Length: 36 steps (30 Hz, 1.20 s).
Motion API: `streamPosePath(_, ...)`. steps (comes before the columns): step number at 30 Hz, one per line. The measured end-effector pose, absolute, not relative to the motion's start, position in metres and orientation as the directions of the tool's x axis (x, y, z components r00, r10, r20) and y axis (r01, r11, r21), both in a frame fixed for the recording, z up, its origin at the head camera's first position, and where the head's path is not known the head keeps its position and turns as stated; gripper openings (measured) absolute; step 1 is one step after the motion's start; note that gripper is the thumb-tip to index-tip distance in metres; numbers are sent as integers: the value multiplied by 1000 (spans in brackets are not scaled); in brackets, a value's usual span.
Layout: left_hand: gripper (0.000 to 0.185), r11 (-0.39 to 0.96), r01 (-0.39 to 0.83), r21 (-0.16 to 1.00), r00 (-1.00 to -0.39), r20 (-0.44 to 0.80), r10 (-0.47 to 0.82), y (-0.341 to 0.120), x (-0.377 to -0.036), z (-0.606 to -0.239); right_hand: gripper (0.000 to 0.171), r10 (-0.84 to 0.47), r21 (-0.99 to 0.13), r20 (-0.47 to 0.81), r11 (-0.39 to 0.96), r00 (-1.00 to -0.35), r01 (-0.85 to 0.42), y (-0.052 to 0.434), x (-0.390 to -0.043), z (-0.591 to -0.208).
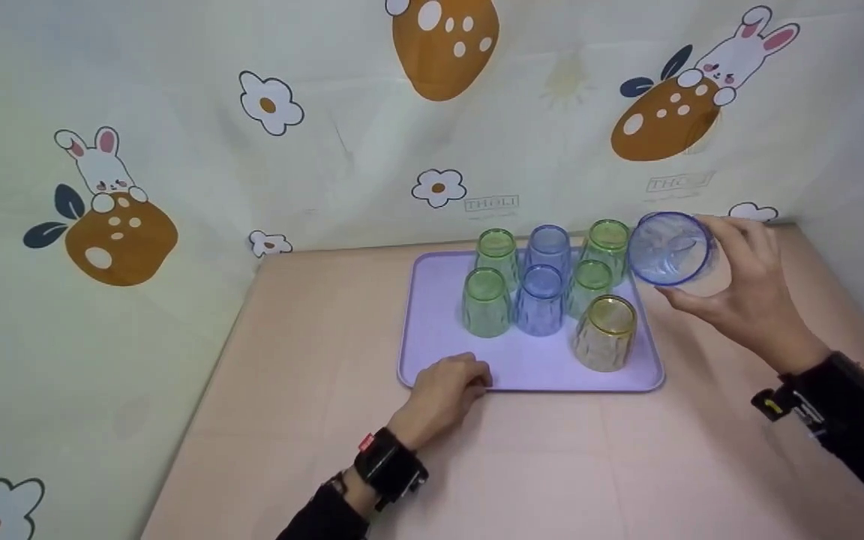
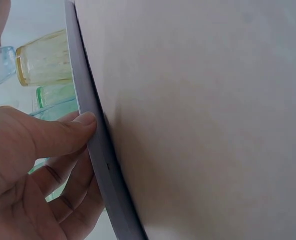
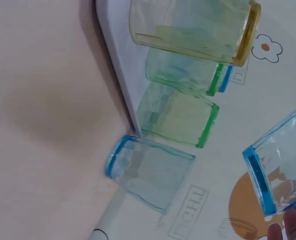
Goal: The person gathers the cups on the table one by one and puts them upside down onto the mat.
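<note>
Left hand (image 1: 443,388) pinches the front rim of a lilac plastic tray (image 1: 432,330) of upturned tumblers while right hand (image 1: 739,289) grips a clear blue-rimmed tumbler (image 1: 668,247) aloft beside it.

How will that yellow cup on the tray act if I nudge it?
The yellow cup looks like thin clear plastic, so probably light. Standing tall on the smooth tray, it may slide or tip. Green cups behind could get bumped.
</note>
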State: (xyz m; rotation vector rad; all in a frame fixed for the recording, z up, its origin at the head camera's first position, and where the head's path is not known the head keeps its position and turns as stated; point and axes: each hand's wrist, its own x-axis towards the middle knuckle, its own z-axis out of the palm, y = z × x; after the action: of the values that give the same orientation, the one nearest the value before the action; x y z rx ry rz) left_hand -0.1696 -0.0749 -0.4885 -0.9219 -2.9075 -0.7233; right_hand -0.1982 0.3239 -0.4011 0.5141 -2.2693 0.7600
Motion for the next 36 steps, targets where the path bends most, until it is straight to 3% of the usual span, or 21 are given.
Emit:
streamPosePath(8, 11, 721, 550, 422, -827, 154, 541, -76, -169, -489, 103, -353, -145, 732, 755, -583, -640, 300, -199, -384)
streamPosePath(15, 11, 720, 554, 418, -826, 167, 538, -76, -169, -489, 110, -448, -92, 702, 714, -554, -694, 276, -193, -376)
streamPosePath(22, 10, 724, 551, 415, -827, 156, 540, -75, -169, -488, 103, -578, 26, 633, 681, -515, -732, 264, -192, -372)
streamPosePath(30, 10, 730, 538, 422, -835, 144, 532, -76, -168, -487, 102, -709, 203, 573, 608, -410, -767, 245, -194, -371)
streamPosePath(36, 10, 732, 537, 419, -834, 136, 534, -73, -169, -487, 89, -780, 277, 497, 558, -380, -782, 230, -194, -372)
